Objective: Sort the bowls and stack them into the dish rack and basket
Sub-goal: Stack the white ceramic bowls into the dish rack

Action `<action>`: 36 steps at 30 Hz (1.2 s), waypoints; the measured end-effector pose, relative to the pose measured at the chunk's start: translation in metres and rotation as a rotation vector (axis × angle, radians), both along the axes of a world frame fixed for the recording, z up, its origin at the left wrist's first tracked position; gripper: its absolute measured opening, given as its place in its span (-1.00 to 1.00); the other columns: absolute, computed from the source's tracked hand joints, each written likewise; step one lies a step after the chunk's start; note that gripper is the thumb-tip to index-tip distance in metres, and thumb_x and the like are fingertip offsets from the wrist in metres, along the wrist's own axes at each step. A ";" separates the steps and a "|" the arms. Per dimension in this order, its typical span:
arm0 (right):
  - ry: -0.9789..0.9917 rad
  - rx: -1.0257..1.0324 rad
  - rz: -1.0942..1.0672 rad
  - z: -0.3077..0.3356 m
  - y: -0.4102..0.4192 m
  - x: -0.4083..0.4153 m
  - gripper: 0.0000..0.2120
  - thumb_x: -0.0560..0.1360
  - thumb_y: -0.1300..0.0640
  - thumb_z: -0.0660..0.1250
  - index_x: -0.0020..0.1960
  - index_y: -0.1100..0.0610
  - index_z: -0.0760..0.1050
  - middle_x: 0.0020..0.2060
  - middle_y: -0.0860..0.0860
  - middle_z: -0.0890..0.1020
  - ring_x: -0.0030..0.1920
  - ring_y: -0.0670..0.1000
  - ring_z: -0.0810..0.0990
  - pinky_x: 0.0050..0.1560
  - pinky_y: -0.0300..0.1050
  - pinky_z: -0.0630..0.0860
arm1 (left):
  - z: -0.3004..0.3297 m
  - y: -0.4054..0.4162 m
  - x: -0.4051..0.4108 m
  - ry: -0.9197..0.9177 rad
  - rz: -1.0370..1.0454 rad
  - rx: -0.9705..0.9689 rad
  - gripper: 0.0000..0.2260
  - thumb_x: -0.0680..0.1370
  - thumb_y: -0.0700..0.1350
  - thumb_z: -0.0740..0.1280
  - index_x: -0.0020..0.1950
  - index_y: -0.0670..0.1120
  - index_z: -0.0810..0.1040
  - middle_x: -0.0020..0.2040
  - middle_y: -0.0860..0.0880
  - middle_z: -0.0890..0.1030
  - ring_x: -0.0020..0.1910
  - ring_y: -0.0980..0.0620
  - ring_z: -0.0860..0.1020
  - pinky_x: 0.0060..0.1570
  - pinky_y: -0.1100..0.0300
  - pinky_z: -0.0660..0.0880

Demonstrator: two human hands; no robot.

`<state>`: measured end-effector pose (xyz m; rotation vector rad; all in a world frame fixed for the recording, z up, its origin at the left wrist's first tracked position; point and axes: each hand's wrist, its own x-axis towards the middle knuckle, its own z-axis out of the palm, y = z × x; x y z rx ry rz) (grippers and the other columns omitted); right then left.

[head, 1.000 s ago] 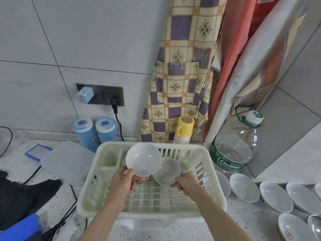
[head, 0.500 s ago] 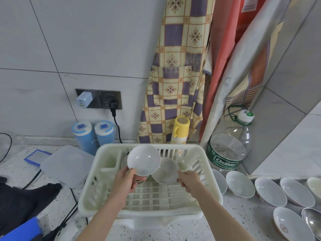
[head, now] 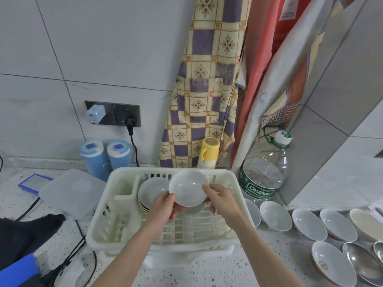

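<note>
A white plastic dish rack [head: 99, 222] sits on the speckled counter in front of me. Over its middle I hold a small white bowl [head: 187, 187] tilted on edge, its inside facing me. My left hand [head: 163, 206] grips its lower left rim and my right hand [head: 221, 200] its right rim. A second white bowl [head: 193, 209] peeks out just below and behind it, against my right fingers. A few bowls [head: 152, 189] stand stacked on edge in the rack's back left. More white bowls [head: 274, 215] wait in a row to the right.
Two metal bowls [head: 361, 264] lie at the far right. A large water bottle [head: 262, 181] and a yellow bottle [head: 208, 152] stand behind the rack, blue canisters [head: 93, 156] and a plastic lid [head: 72, 191] to its left. Cables and black cloth [head: 22, 235] lie front left.
My left hand has carried its bowl to the right, in front of the bowl by my right hand, uncovering the stack at the rack's back left. My right hand now touches the front bowl.
</note>
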<state>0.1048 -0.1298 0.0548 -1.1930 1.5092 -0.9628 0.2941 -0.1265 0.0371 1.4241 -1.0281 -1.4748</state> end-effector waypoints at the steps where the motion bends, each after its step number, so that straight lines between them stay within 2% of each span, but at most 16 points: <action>1: 0.026 -0.007 -0.008 -0.002 0.000 -0.001 -0.81 0.53 -0.01 0.34 0.06 0.05 0.60 -0.37 -0.03 0.67 -0.49 -0.01 0.44 -0.48 -0.23 0.37 | -0.001 0.001 -0.005 0.002 -0.001 0.008 -0.81 0.57 -0.23 0.16 0.07 -0.13 0.55 -0.26 -0.24 0.70 -0.62 0.11 0.30 -0.62 0.30 0.21; 3: 0.062 0.005 -0.045 -0.007 -0.001 -0.005 -0.84 0.51 0.14 0.32 0.07 0.10 0.59 -0.38 0.01 0.66 -0.46 0.01 0.43 -0.45 -0.16 0.38 | -0.004 0.002 -0.012 0.013 -0.013 0.024 -0.81 0.56 -0.23 0.17 0.07 -0.13 0.55 -0.28 -0.22 0.70 -0.61 0.10 0.29 -0.61 0.30 0.21; 5: 0.069 0.038 -0.088 -0.012 -0.002 -0.009 -0.84 0.49 0.20 0.28 0.00 0.13 0.60 -0.45 0.01 0.64 -0.54 -0.04 0.37 -0.46 -0.20 0.36 | -0.008 0.003 -0.016 0.033 -0.035 0.047 -0.83 0.57 -0.21 0.19 0.08 -0.14 0.55 -0.28 -0.19 0.71 -0.62 0.10 0.28 -0.61 0.30 0.20; 8: 0.101 0.087 -0.143 -0.020 -0.004 -0.010 -0.81 0.52 0.18 0.24 -0.12 0.23 0.60 -0.48 0.07 0.65 -0.59 -0.07 0.34 -0.44 -0.20 0.35 | -0.013 0.003 -0.019 0.048 -0.067 0.091 -0.85 0.60 -0.05 0.27 0.09 -0.08 0.56 -0.23 -0.12 0.73 -0.59 0.11 0.33 -0.61 0.30 0.22; 11: 0.162 0.076 -0.196 -0.030 -0.006 -0.010 -0.74 0.52 0.18 0.20 -0.22 0.25 0.58 -0.50 0.09 0.65 -0.63 -0.16 0.30 -0.50 -0.27 0.29 | -0.015 0.002 -0.022 0.032 -0.108 0.110 -0.81 0.61 0.09 0.26 0.06 0.01 0.56 -0.20 -0.05 0.74 -0.57 0.11 0.35 -0.60 0.32 0.23; 14: 0.209 0.050 -0.236 -0.039 -0.010 -0.013 -0.66 0.50 0.17 0.18 -0.40 0.22 0.54 -0.54 0.06 0.63 -0.62 -0.17 0.35 -0.57 -0.36 0.25 | -0.018 0.001 -0.022 0.018 -0.103 0.151 -0.71 0.58 0.17 0.26 0.06 -0.05 0.54 -0.21 -0.06 0.74 -0.60 0.12 0.33 -0.61 0.31 0.20; 17: 0.243 0.039 -0.241 -0.046 -0.016 -0.015 -0.60 0.48 0.14 0.20 -0.53 0.15 0.46 -0.60 0.00 0.55 -0.53 -0.10 0.38 -0.48 -0.24 0.31 | -0.027 0.003 -0.016 -0.058 -0.093 0.207 -0.63 0.50 0.19 0.33 0.04 -0.11 0.57 -0.29 -0.08 0.72 -0.60 0.13 0.29 -0.60 0.30 0.18; 22: 0.314 0.089 -0.183 -0.053 -0.022 -0.007 -0.65 0.52 0.09 0.18 -0.36 0.17 0.56 -0.52 -0.04 0.63 -0.44 -0.06 0.46 -0.36 -0.15 0.36 | -0.036 0.005 -0.010 -0.097 -0.064 0.311 -0.53 0.45 0.25 0.37 -0.05 -0.18 0.57 -0.32 -0.12 0.71 -0.63 0.12 0.29 -0.58 0.30 0.13; 27: 0.334 0.120 -0.186 -0.058 -0.024 -0.002 -0.65 0.53 0.04 0.15 -0.34 0.11 0.54 -0.51 -0.05 0.62 -0.40 -0.04 0.48 -0.35 -0.15 0.37 | -0.041 -0.003 -0.018 -0.095 0.002 0.316 -0.71 0.51 0.17 0.35 0.01 -0.02 0.47 -0.34 -0.10 0.71 -0.66 0.12 0.29 -0.61 0.35 0.15; 32: 0.385 0.158 -0.183 -0.059 -0.026 0.001 -0.65 0.55 0.02 0.13 -0.32 0.12 0.52 -0.46 -0.06 0.59 -0.39 -0.04 0.45 -0.35 -0.16 0.32 | -0.053 -0.005 -0.022 -0.085 0.122 0.239 -0.85 0.54 -0.05 0.31 -0.08 -0.14 0.49 -0.23 -0.16 0.72 -0.69 0.17 0.37 -0.63 0.37 0.19; 36: 0.452 0.162 -0.138 -0.063 -0.025 0.003 -0.64 0.56 -0.02 0.10 -0.21 0.19 0.50 -0.41 -0.04 0.55 -0.35 -0.01 0.42 -0.29 -0.13 0.33 | -0.057 -0.003 -0.021 -0.060 0.152 0.225 -0.84 0.56 -0.06 0.26 -0.10 -0.14 0.49 -0.25 -0.18 0.72 -0.67 0.14 0.35 -0.63 0.30 0.21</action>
